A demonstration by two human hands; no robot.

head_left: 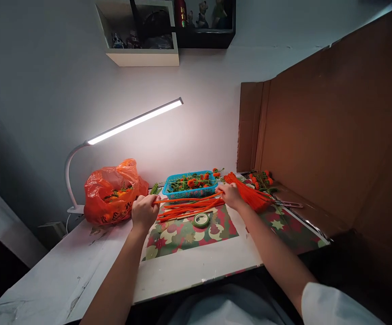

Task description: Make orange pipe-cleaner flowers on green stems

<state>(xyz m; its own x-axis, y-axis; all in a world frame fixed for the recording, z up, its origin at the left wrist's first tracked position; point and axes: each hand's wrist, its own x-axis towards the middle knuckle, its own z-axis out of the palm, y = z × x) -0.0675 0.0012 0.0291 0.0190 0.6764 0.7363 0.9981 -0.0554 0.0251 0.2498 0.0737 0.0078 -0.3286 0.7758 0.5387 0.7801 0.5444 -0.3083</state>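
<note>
Between my two closed hands an orange pipe cleaner stretches nearly level above the table. My left hand grips one end, beside the orange plastic bag. At the other end my right hand pinches it, in front of a thick fanned bundle of orange pipe cleaners. Several loose orange pipe cleaners lie below the held one. A roll of green tape rests just in front of them on a patterned sheet. Behind, a blue basket holds orange flowers with green stems.
The orange bag with flowers stands left, by a lit lamp. More orange flowers and a pink-handled tool lie right. Cardboard walls the right side. A shelf hangs above.
</note>
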